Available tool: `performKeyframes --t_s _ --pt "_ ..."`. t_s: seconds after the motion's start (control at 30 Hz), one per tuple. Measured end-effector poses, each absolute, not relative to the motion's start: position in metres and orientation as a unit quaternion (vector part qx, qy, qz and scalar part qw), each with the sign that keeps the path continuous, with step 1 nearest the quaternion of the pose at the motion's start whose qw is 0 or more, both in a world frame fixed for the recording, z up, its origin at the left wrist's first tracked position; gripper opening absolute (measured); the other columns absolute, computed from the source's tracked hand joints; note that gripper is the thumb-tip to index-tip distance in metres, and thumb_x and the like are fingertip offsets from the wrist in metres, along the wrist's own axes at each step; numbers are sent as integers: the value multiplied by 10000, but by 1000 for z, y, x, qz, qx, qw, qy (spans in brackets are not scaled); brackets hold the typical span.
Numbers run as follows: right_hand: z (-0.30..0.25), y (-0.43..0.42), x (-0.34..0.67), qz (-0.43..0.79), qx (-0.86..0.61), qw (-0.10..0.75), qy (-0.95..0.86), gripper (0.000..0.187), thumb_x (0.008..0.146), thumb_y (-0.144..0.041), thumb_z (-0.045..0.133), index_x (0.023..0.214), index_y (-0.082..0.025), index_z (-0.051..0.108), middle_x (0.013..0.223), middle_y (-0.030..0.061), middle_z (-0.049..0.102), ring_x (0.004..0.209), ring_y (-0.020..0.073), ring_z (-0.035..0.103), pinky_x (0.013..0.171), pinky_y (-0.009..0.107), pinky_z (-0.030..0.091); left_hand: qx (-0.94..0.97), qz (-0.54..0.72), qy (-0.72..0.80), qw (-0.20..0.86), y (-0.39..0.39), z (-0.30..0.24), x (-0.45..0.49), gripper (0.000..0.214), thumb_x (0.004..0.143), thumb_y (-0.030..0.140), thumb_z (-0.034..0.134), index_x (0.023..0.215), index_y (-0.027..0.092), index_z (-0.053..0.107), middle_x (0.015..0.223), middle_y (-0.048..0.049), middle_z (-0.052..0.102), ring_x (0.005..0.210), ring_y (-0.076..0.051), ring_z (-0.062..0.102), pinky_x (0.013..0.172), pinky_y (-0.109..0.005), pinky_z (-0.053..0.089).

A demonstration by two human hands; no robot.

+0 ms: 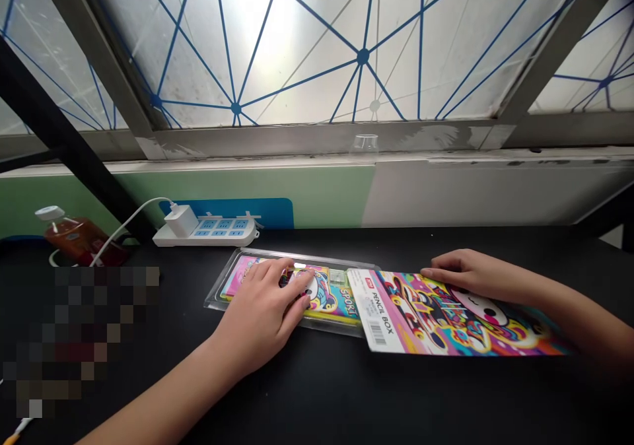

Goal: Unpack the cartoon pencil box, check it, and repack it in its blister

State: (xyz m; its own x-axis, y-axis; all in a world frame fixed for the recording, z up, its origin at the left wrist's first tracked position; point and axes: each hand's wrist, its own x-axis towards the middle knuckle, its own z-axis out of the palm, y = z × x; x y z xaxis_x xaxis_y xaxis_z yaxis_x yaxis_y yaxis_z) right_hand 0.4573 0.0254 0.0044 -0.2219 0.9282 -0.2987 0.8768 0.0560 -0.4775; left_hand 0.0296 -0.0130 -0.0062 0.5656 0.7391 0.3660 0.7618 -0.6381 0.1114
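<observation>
A colourful pencil box (333, 298) lies in a clear plastic tray (218, 293) on the black desk (347, 399). My left hand (267, 313) rests on top of the box with fingers bent and spread over it. To the right lies a printed cardboard insert (426, 319) marked "PENCIL BOX", overlapping the tray's right end. My right hand (468, 272) lies flat on the insert's far edge, fingers stretched out.
A white power strip (218, 232) with a plugged charger (181, 220) and cable sits at the back left. A bottle of reddish liquid (74, 237) lies at the far left. A clear cup (364, 143) stands on the window ledge.
</observation>
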Motion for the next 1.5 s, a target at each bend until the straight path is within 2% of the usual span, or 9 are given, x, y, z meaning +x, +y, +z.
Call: performKeyframes --t_s 0.07,0.17,0.33,0.5,0.77,0.97,1.2,1.5 --pt "5 28 465 287 -633 44 -717 664 816 -864 612 635 -229 545 633 -2 526 609 175 461 558 319 341 -888 -173 -425 37 -14 -8 30 412 1122 318 441 1477 289 648 1534 -156 607 1366 -392 579 1070 -616 501" --pt "6 29 470 278 -643 48 -712 680 809 -885 601 633 -230 562 631 9 532 607 180 452 564 333 333 -893 -149 -423 39 -14 -8 30 432 1143 341 402 1511 279 620 1597 -158 573 1440 -393 541 1100 -638 475" --pt "2 31 468 254 -647 61 -716 703 822 -912 553 626 -237 570 661 33 574 637 196 477 588 350 340 -891 -154 -424 44 -14 -5 31 415 1138 386 430 1462 273 663 1553 -155 618 1399 -390 582 1082 -605 496" --pt "-1 32 469 242 -643 69 -723 702 832 -912 537 656 -234 585 680 18 590 659 197 501 601 325 368 -891 -154 -425 52 -16 -4 31 423 1133 394 445 1459 247 671 1523 -170 638 1376 -404 600 1046 -601 522" --pt "-3 35 480 226 -653 73 -719 703 826 -905 561 617 -237 495 638 -8 517 626 174 457 566 310 324 -888 -141 -431 71 -19 -4 31 459 1139 451 412 1466 252 666 1512 -176 645 1364 -405 611 1006 -613 543" --pt "-2 37 486 210 -658 79 -719 733 800 -942 535 614 -233 551 621 -2 523 621 179 468 568 313 338 -886 -136 -435 81 -19 -3 31 464 1136 475 406 1452 265 673 1500 -174 652 1348 -410 626 981 -597 548" --pt "7 35 482 177 -674 94 -711 795 734 -1014 490 600 -238 600 623 32 602 629 200 518 582 327 353 -884 -146 -438 74 -19 -6 30 446 1130 481 425 1438 283 679 1527 -168 637 1373 -411 617 1024 -598 513" --pt "14 30 469 171 -681 116 -703 833 719 -1050 430 609 -243 605 626 41 620 630 202 527 596 337 374 -884 -149 -438 74 -19 -7 31 442 1128 479 432 1438 285 680 1516 -162 648 1361 -403 614 1008 -596 508"
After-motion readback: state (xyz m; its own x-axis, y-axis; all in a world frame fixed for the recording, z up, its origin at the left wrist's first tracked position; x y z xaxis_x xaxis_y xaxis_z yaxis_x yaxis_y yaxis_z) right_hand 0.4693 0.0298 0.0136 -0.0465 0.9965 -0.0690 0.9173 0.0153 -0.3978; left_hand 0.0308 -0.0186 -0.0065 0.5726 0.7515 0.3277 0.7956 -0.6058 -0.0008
